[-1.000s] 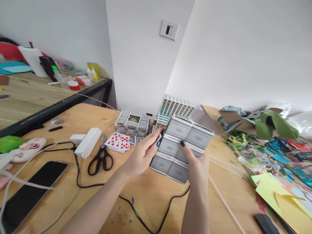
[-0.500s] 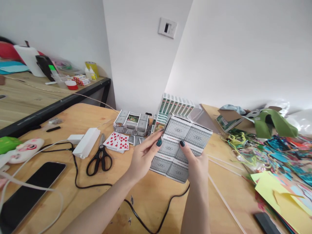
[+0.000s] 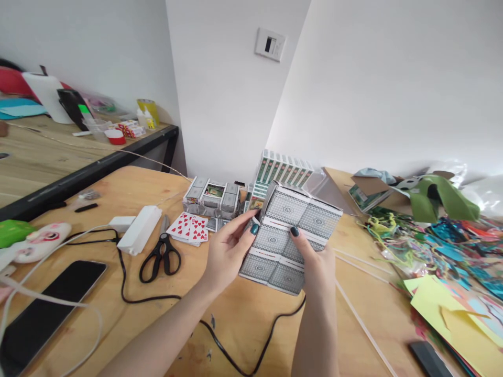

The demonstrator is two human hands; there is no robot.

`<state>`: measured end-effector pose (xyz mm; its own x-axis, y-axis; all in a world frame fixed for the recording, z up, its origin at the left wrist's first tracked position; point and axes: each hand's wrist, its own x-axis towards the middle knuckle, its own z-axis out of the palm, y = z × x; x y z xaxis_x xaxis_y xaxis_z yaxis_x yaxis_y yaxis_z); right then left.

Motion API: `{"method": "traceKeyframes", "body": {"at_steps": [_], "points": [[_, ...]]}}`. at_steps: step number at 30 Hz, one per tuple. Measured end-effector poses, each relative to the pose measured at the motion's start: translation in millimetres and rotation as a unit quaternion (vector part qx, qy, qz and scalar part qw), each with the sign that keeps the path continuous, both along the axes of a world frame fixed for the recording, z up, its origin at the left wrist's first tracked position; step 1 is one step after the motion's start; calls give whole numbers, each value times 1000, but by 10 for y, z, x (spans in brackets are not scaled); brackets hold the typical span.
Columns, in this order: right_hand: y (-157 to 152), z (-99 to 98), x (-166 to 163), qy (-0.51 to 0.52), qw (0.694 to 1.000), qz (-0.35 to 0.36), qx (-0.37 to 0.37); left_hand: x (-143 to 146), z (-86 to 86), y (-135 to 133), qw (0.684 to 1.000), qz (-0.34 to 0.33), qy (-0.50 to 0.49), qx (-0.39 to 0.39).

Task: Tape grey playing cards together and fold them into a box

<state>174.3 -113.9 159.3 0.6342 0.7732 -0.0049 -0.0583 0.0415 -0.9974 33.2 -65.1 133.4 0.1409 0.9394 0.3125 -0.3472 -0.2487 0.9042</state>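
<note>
A box-like panel built from playing cards (image 3: 288,238), grey patterned backs facing me, is held up tilted above the table. My right hand (image 3: 316,262) grips its right side, thumb lying flat on the face and fingers hidden behind. At its left edge my left hand (image 3: 230,246) pinches with thumb and fingers; a small pale edge shows by the thumb. Behind my left hand stands a structure of playing cards (image 3: 214,196). Loose heart cards (image 3: 190,229) lie face up left of it, beside black-handled scissors (image 3: 161,256).
Stacked card boxes (image 3: 285,168) stand against the wall. A white glue-gun-like block (image 3: 139,230), a black cable (image 3: 157,299) and a phone (image 3: 51,314) lie left. Clear sticks (image 3: 361,317), coloured paper (image 3: 451,319) and tangled craft scraps (image 3: 432,246) lie right.
My left hand has shifted slightly left and down along the panel's left edge, and that edge looks turned a little more toward me. My right hand keeps its grip.
</note>
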Motion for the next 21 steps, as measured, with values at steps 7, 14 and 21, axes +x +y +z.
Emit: {"method": "traceKeyframes", "body": {"at_steps": [7,14,21], "points": [[3,-16,3,-6,1000,5,5,-71,18,75,997,-61,-36,-25],[40,-79,28,-17,1000,-12,15,-151,43,155,989,-122,-59,-67],[28,-72,34,-21,1000,-13,11,-162,12,177,986,-133,-70,-68]]}}
